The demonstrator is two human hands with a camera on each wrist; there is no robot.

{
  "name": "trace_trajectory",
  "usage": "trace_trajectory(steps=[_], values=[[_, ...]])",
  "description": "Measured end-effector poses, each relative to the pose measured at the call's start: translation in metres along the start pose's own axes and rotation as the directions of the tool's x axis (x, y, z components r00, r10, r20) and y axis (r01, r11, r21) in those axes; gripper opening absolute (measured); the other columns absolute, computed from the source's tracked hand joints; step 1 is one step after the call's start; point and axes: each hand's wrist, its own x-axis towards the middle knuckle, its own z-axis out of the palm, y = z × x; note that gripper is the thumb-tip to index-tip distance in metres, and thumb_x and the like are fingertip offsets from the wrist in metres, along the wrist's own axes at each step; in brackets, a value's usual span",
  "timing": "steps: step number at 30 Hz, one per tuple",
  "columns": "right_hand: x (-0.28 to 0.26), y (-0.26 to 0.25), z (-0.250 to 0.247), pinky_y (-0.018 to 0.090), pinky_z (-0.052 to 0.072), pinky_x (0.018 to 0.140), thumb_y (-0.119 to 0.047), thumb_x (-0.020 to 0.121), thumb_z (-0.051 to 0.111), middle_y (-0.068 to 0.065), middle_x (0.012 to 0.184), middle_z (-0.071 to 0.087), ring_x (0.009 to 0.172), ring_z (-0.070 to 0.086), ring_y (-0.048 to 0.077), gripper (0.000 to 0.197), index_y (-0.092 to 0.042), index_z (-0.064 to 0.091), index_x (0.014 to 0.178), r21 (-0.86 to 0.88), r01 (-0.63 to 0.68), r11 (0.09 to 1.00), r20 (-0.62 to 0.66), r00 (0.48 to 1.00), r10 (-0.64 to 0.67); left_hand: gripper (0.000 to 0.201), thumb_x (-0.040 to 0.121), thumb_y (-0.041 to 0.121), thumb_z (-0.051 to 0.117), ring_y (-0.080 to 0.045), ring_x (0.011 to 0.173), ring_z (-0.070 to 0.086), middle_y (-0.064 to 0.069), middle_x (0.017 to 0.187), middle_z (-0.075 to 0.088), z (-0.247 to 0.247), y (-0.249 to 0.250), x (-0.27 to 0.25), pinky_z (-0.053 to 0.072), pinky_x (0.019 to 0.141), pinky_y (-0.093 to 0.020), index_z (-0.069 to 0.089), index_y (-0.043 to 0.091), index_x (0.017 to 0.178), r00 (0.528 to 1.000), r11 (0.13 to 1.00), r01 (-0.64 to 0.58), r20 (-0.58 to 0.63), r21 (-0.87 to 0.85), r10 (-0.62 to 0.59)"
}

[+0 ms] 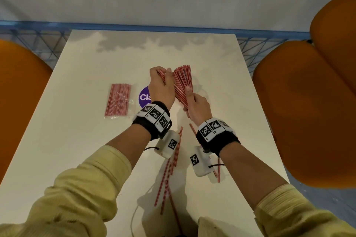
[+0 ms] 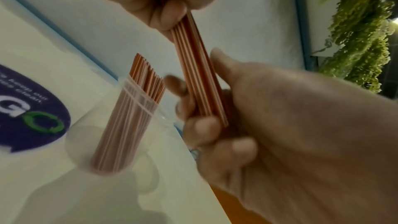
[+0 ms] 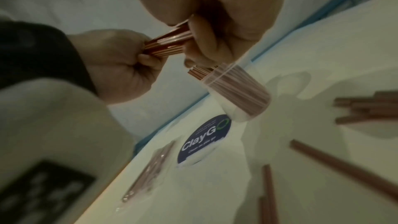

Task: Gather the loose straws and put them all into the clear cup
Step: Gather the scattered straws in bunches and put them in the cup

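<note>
Both hands hold one small bundle of red-and-white straws [image 2: 198, 74] in the air above the table. My left hand [image 1: 159, 86] grips one end of the bundle [image 1: 161, 76]. My right hand [image 1: 196, 106] pinches the other end, as the right wrist view shows [image 3: 170, 43]. Just beside the hands, the clear cup [image 2: 131, 83] stands on the table, packed with several upright straws [image 1: 181, 82] that fan out at the top. The right hand hides the cup's base in the head view. More loose straws [image 1: 173, 159] lie scattered on the table below my wrists.
A sealed plastic packet of straws [image 1: 117, 100] lies at the left of the white table [image 1: 86, 63]. A purple round sticker [image 1: 143, 97] is beside it. Orange chairs [image 1: 300, 111] flank the table on both sides. A wall runs behind the far edge.
</note>
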Motion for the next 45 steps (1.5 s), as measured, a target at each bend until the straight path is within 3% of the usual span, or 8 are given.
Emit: trace_trajectory(steps=[7,12,15,20,25,35,41,45], values=[[0.039,0.012,-0.021,0.029,0.042,0.072,-0.05,0.091,0.045,0.012,0.104,0.065,0.092,0.063,0.031,0.051,-0.011,0.041,0.124,-0.131,-0.202,0.971,-0.131,0.974,0.185,0.013,0.097,0.029,0.043,-0.019,0.063,0.054,-0.006,0.075,0.059,0.017,0.008,0.051,0.044,0.062,-0.025,0.038,0.017,0.095,0.994,0.999,-0.022,-0.107,0.034,0.026],[0.062,0.011,-0.016,0.022,0.038,0.044,-0.037,0.092,0.05,0.01,0.093,0.07,0.052,0.06,0.016,0.051,-0.013,0.034,0.135,0.022,-0.336,0.942,-0.009,0.942,0.336,0.012,0.098,0.027,0.039,-0.011,0.055,0.044,0.007,0.066,0.046,0.029,-0.001,0.057,0.035,0.048,-0.013,0.036,0.016,0.096,0.987,0.964,-0.155,0.065,0.216,0.144],[0.064,0.012,-0.017,0.021,0.038,0.044,-0.03,0.093,0.049,0.009,0.081,0.067,0.051,0.059,0.016,0.05,-0.013,0.033,0.138,0.12,-0.365,0.923,0.064,0.931,0.359,0.021,0.099,0.026,0.038,-0.016,0.071,0.045,-0.002,0.081,0.051,0.035,-0.012,0.051,0.033,0.057,-0.016,0.046,0.007,0.105,0.974,0.919,-0.195,0.176,0.343,0.141],[0.068,0.016,-0.016,0.021,0.038,0.044,-0.03,0.094,0.05,0.007,0.074,0.065,0.051,0.059,0.018,0.05,-0.013,0.034,0.138,0.195,-0.384,0.902,0.107,0.923,0.37,0.038,0.101,0.023,0.032,-0.025,0.131,0.032,-0.004,0.144,0.044,0.039,-0.026,0.038,0.029,0.109,-0.035,0.046,0.013,0.135,0.901,0.69,-0.387,0.41,0.612,0.141],[0.068,0.016,-0.017,0.019,0.04,0.044,-0.032,0.095,0.049,0.003,0.07,0.065,0.052,0.06,0.016,0.049,-0.013,0.035,0.138,0.174,-0.363,0.915,0.119,0.93,0.347,0.054,0.1,0.027,0.028,-0.023,0.148,0.004,-0.003,0.159,0.012,0.039,-0.02,0.038,0.01,0.118,-0.04,0.011,0.013,0.15,0.827,0.428,-0.515,0.562,0.743,0.02],[0.049,0.017,-0.024,0.019,0.046,0.046,-0.042,0.094,0.045,0.007,0.081,0.066,0.054,0.06,0.014,0.045,-0.01,0.048,0.126,0.112,-0.263,0.958,-0.002,0.964,0.265,0.058,0.101,0.038,0.022,-0.016,0.148,-0.006,-0.001,0.16,0.003,0.019,-0.017,0.03,-0.004,0.119,-0.039,0.003,0.015,0.151,0.736,0.454,-0.599,0.677,0.66,-0.014],[0.025,0.053,-0.045,0.036,0.046,0.098,-0.041,0.088,0.054,0.013,0.129,0.057,0.113,0.057,0.029,0.052,-0.012,0.049,0.13,-0.378,-0.296,0.877,-0.031,0.951,0.308,0.066,0.093,0.037,0.047,-0.025,0.144,0.019,-0.005,0.155,0.027,-0.022,-0.011,0.001,0.018,0.118,-0.039,0.018,0.017,0.149,0.894,0.742,-0.33,0.445,0.584,0.048],[-0.009,0.075,-0.055,0.045,0.037,0.104,-0.055,0.075,0.064,0.015,0.137,0.039,0.129,0.037,0.034,0.078,-0.008,0.042,0.133,-0.651,-0.285,0.704,-0.111,0.953,0.282,0.071,0.083,0.035,0.064,-0.028,0.131,0.036,-0.01,0.142,0.042,-0.058,-0.028,-0.041,0.032,0.108,-0.036,0.033,0.016,0.143,0.887,0.726,-0.182,0.43,0.663,-0.17]])
